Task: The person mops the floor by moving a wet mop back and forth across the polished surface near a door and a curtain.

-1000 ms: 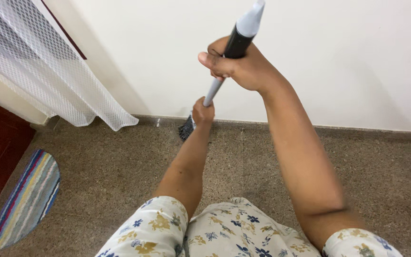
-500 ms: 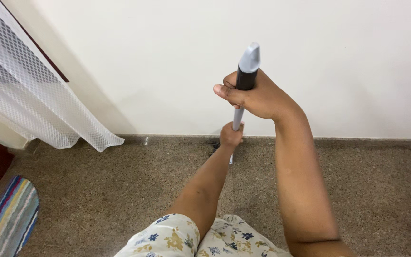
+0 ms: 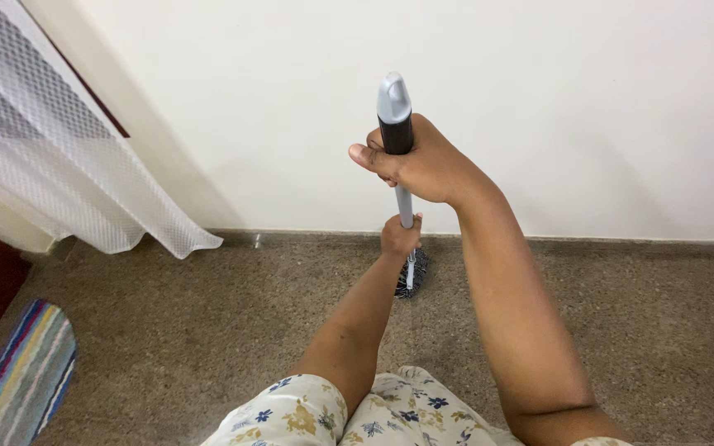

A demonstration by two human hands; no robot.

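Against the pale wall, where it meets the speckled stone floor, a person stands gripping one long-handled mop with both hands; the right hand is wrapped tight around the black grip near the top, fingers curled shut and thumb lying across the front, just under the grey cap; the left hand is closed around the thin grey shaft lower down, well below the right. One mop, then, held nearly upright — its dark, stringy head rests on the floor just beside the foot of the wall, straight out in front of the person's knees; two bare forearms run down from the handle to shorts printed with small blue and yellow flowers.

No packages, labels or signs show anywhere in view. To the left hangs one white net curtain, its lower corner trailing to just above the floor; behind it runs a cream door frame, with dark reddish wood at the far left edge. One striped mat — blue, red, yellow and green bands — lies on the floor at the lower left, well apart from the mop.
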